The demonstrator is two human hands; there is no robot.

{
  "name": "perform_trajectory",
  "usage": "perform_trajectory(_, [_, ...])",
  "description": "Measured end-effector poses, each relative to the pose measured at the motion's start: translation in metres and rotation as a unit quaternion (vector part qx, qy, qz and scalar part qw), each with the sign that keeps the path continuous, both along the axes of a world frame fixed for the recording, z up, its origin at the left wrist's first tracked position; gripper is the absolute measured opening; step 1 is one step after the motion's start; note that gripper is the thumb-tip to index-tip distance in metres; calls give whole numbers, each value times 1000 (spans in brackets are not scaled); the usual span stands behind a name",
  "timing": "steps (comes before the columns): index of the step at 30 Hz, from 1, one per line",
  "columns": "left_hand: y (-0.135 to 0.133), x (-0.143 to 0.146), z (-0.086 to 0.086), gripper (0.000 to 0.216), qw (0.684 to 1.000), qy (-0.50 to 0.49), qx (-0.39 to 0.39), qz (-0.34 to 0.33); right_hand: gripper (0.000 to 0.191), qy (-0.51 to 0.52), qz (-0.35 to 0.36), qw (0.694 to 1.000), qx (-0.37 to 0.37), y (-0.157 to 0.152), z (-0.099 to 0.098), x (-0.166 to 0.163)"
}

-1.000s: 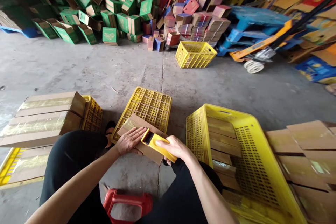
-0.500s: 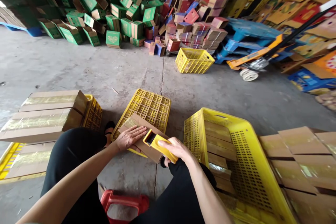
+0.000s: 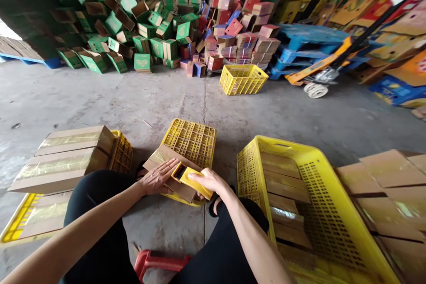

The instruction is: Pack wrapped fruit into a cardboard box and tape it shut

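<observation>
Left hand (image 3: 156, 178) pressed flat on light, stiff cardboard box (image 3: 166, 159); right hand (image 3: 208, 180) clasping yellow tape dispenser (image 3: 193, 179) at three o'clock; best pinned near the seam.

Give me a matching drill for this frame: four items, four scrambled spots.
Items:
1. yellow handheld tape dispenser
2. flat brown cardboard box
3. red plastic stool
4. small yellow plastic crate

Spots:
A. far off, by the heaped boxes
B. under the right hand
C. between the legs, near the bottom edge
D. under the left hand, on an upturned yellow crate

Pairs: 1-B, 2-D, 3-C, 4-A
</observation>
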State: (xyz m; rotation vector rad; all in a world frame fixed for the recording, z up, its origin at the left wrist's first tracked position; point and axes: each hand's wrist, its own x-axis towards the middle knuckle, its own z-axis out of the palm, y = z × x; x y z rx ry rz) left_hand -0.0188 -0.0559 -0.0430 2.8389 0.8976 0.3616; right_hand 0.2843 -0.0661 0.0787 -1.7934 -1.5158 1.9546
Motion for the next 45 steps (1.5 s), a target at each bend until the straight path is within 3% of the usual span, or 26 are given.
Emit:
perform_trajectory(5, [-14,23,-2,128,998,-9,44,36,41,13,6,1000,11,-5,-2,5])
perform_trajectory(12, [-12,18,-3,125,998,-4,52,41,38,-9,13,999,30,-6,7,2])
perform_trajectory(21, [-9,20,-6,126,999,-8,22,45,38,-55,-4,998,11,-20,12,23])
perform_trajectory(29, [-15,24,0,114,998,0,28,51,36,-23,7,1000,11,-16,10,21])
perform_trajectory(35, [-15,38,-5,117,999,10,42,-13,36,-24,-1,1000,16,-20,4,25])
perform_trajectory(45, [-17,38,-12,119,999,18,47,7,38,-30,28,999,10,-22,6,28])
